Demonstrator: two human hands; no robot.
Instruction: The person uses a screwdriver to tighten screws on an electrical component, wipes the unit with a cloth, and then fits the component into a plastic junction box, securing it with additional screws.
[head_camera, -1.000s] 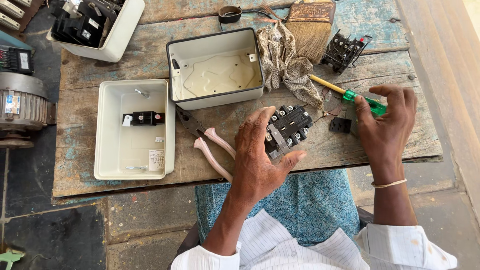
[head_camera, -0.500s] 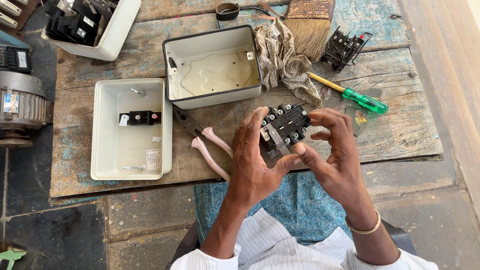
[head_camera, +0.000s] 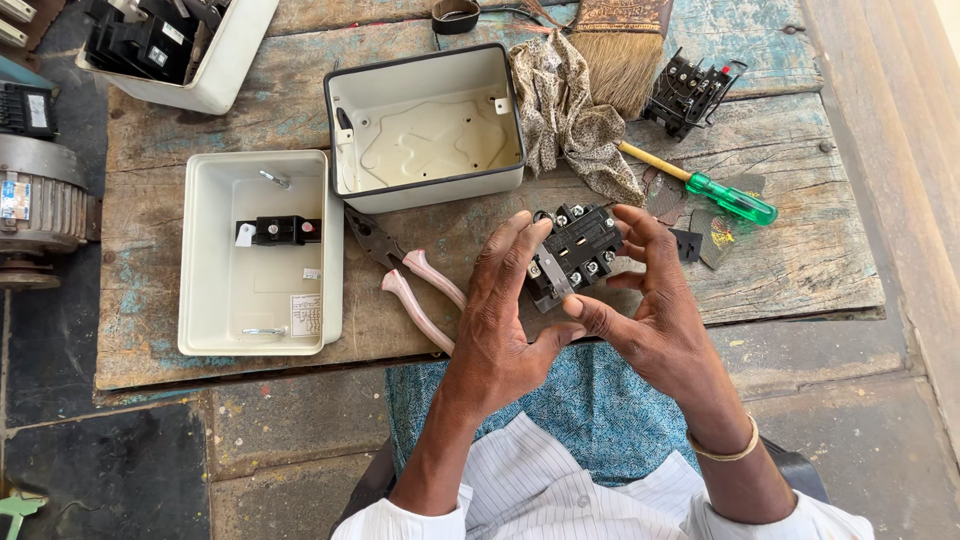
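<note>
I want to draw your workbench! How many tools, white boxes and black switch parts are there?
Hand tools: 3 (pliers, screwdriver, brush)
White boxes: 3 ()
Loose black switch blocks: 2 (held, far)
Total: 8

A black switch block (head_camera: 572, 255) with silver terminal screws, tilted, held just above the wooden table's near edge

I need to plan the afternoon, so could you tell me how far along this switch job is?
Done: both boxes lie open. In hand: left hand and right hand hold the black switch block above the bench. Left: block not in either box; screwdriver and pliers lie unused.
</note>
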